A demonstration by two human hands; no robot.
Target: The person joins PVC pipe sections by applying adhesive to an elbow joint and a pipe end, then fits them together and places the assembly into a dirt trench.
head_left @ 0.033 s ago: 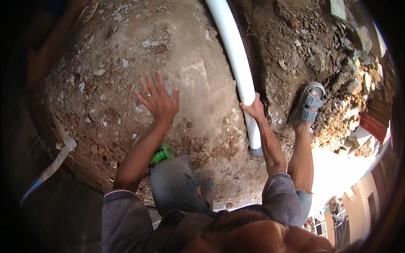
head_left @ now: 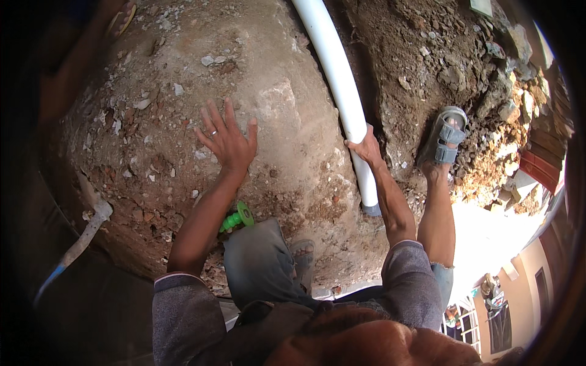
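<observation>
My left hand lies flat on the packed dirt, fingers spread and a ring on one of them, holding nothing. My right hand is wrapped around a long white plastic pipe, a little above its near end. That near end has a grey rim. The pipe lies along a narrow trench and runs away past the top of the view. Beside my left forearm and knee, a green-handled tool with a round guard, maybe a chisel, is partly hidden.
Loose soil and stones line the trench's right side, where my sandalled foot stands. Brighter rubble lies farther right. A dirty pipe with a blue end sticks out at left. Another person's foot shows at the far left.
The whole view has shifted slightly. Both hands keep their places, the left flat on the dirt and the right around the pipe.
</observation>
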